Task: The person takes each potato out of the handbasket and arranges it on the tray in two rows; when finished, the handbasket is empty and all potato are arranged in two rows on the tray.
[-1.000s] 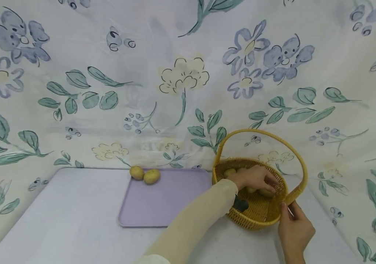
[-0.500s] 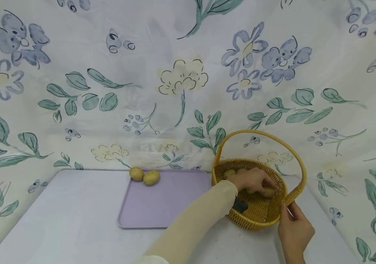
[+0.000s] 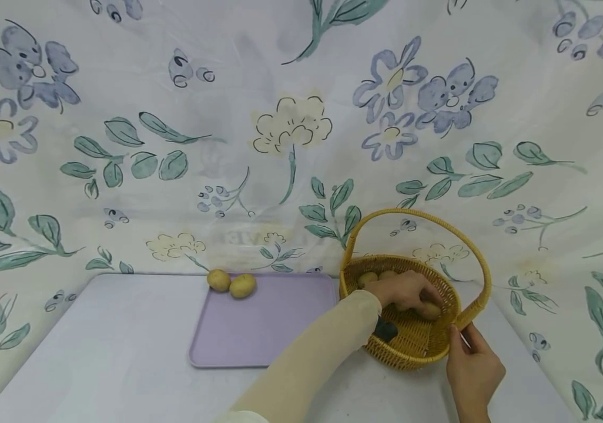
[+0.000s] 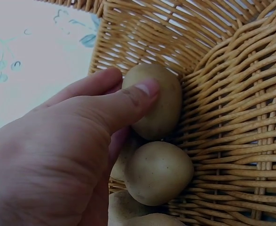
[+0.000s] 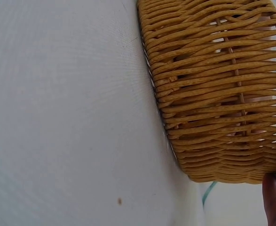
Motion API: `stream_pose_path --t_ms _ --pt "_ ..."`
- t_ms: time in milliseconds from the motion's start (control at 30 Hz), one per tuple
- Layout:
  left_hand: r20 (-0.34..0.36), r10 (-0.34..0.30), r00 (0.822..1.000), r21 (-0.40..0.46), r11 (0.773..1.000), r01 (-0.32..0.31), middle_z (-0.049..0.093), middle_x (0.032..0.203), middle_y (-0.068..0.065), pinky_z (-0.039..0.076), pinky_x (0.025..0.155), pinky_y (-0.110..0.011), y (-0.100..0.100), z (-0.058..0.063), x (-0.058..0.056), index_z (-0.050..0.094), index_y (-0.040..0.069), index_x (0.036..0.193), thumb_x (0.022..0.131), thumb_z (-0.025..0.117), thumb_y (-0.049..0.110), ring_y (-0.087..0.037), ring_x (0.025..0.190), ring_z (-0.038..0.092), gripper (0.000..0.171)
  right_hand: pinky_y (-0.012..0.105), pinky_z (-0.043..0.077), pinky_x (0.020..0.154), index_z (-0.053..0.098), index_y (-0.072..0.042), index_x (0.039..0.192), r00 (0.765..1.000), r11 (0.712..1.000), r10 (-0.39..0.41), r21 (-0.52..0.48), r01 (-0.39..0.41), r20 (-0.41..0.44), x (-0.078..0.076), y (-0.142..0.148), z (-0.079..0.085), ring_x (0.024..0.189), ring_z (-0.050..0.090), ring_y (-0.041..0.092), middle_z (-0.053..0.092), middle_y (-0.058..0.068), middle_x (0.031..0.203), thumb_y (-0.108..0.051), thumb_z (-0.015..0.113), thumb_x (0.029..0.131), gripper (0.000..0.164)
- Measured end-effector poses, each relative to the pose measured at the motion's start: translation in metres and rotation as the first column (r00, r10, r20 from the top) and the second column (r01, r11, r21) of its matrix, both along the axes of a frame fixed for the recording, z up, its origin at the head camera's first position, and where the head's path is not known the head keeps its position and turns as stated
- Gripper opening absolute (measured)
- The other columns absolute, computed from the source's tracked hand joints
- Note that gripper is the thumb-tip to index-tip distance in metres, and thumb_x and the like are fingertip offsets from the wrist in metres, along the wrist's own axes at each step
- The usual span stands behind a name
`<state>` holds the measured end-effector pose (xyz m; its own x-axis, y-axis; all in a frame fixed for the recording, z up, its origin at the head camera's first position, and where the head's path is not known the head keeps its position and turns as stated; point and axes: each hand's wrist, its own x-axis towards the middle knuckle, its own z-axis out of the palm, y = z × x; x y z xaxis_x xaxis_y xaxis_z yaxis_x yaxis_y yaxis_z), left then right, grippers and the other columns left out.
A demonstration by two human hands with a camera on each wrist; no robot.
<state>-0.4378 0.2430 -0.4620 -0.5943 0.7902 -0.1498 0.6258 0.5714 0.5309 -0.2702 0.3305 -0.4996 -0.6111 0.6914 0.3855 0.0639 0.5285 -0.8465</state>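
My left hand (image 3: 406, 290) reaches into the wicker basket (image 3: 394, 356). In the left wrist view, its thumb lies across a potato (image 4: 166, 110) and the fingers curl behind it, gripping it by the woven wall. Another potato (image 4: 159, 173) sits just below, with more partly hidden under the hand. At the basket's right side, my right hand (image 3: 475, 367) pinches the rim near the foot of the arched handle (image 3: 428, 215). Only some fingers (image 5: 273, 201) of that hand show in the right wrist view, at the basket's edge.
A lilac tray (image 3: 264, 320) lies left of the basket on the white table (image 3: 116, 352). Two potatoes, one round (image 3: 219, 280) and one oval (image 3: 243, 286), sit at its back left corner. Behind the table hangs a flowered cloth (image 3: 227, 147).
The left hand has shifted slightly within the basket, and its fingers have closed on a potato at the right side. The right hand stays at the rim.
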Motion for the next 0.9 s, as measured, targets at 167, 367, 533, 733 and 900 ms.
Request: stream_pose_path --t_ms 167,367,533,733,900 --pt "-0.024 -0.003 1.0 -0.028 1.0 0.002 0.069 0.122 0.024 0.044 0.079 -0.008 -0.0013 0.0023 0.0018 0.074 0.039 0.124 0.092 0.078 0.025 0.003 0.096 0.057 0.035 -0.006 0.042 0.066 0.066 0.003 0.129 1.0 1.0 -0.017 -0.005 0.017 0.013 0.0001 -0.002 0.001 0.098 0.069 0.001 0.068 0.029 0.119 -0.009 0.068 0.097 0.035" --pt "-0.031 0.005 1.0 -0.071 0.997 -0.007 0.068 0.122 0.027 0.044 0.082 -0.013 0.0004 0.0022 0.0011 0.073 0.045 0.121 0.09 0.079 0.03 0.002 0.095 0.057 0.035 -0.007 0.041 0.066 0.066 0.003 0.129 1.0 1.0 -0.018 -0.002 0.018 0.004 0.0005 -0.0013 0.0009 0.092 0.063 -0.016 0.067 0.03 0.119 -0.008 0.068 0.096 0.035" --pt "-0.062 0.005 0.998 -0.083 0.996 -0.01 0.066 0.125 0.03 0.041 0.09 -0.012 0.0017 0.0011 -0.0007 0.072 0.048 0.121 0.089 0.08 0.033 0.008 0.104 0.056 0.036 -0.007 0.041 0.065 0.066 0.002 0.129 1.0 1.0 -0.019 0.006 0.019 0.007 -0.0004 -0.0015 0.0024 0.092 0.064 -0.012 0.068 0.028 0.119 -0.011 0.069 0.097 0.035" --pt "-0.084 -0.021 0.996 -0.104 0.994 0.012 0.066 0.127 0.029 0.041 0.091 -0.008 0.0035 -0.0018 -0.0026 0.071 0.046 0.124 0.09 0.08 0.033 0.01 0.112 0.056 0.037 -0.007 0.04 0.063 0.065 0.003 0.129 1.0 0.999 -0.017 -0.046 0.017 0.012 -0.0004 -0.0016 0.0032 0.071 0.038 -0.038 0.067 0.029 0.12 -0.011 0.072 0.095 0.038" --pt "-0.089 -0.053 0.995 -0.115 0.992 0.042 0.065 0.129 0.027 0.04 0.095 -0.005 0.0046 -0.0034 -0.0029 0.072 0.043 0.125 0.09 0.08 0.031 0.01 0.12 0.055 0.038 -0.007 0.04 0.06 0.066 0.003 0.128 1.0 0.998 -0.013 -0.057 0.013 0.009 -0.0001 -0.0013 0.0027 0.071 0.038 -0.038 0.067 0.028 0.121 -0.012 0.072 0.095 0.037"
